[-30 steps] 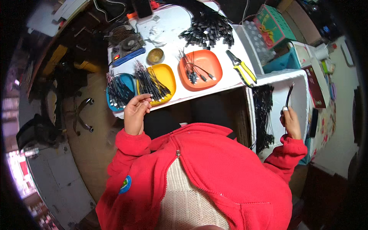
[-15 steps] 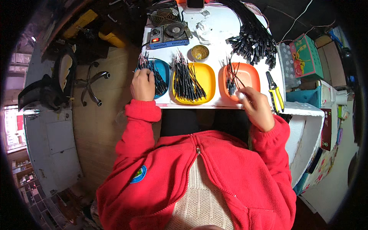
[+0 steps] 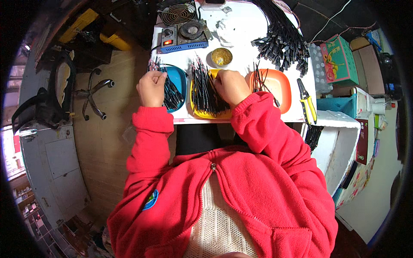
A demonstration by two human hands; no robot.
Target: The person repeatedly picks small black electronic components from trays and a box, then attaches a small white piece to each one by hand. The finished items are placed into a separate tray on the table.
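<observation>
My left hand is at the left side of the blue tray, its thumb and fingers pinched together beside the black wires there; whatever lies in the pinch is too small to make out. Over the right part of the yellow tray is my right hand. Its fingers are curled at the bundle of short black wires, their tips partly hidden. Several more black wires lie in the orange tray; one leans across its front rim.
Behind the trays stand a blue heating device with a lit red switch and a small round tin. Black cables with connectors are heaped at the back right. Yellow-handled wire strippers lie right of the orange tray.
My right hand has moved left from the orange tray to the yellow one. One wire now leans over the orange tray's front rim. My left hand has shifted slightly and stays pinched.
</observation>
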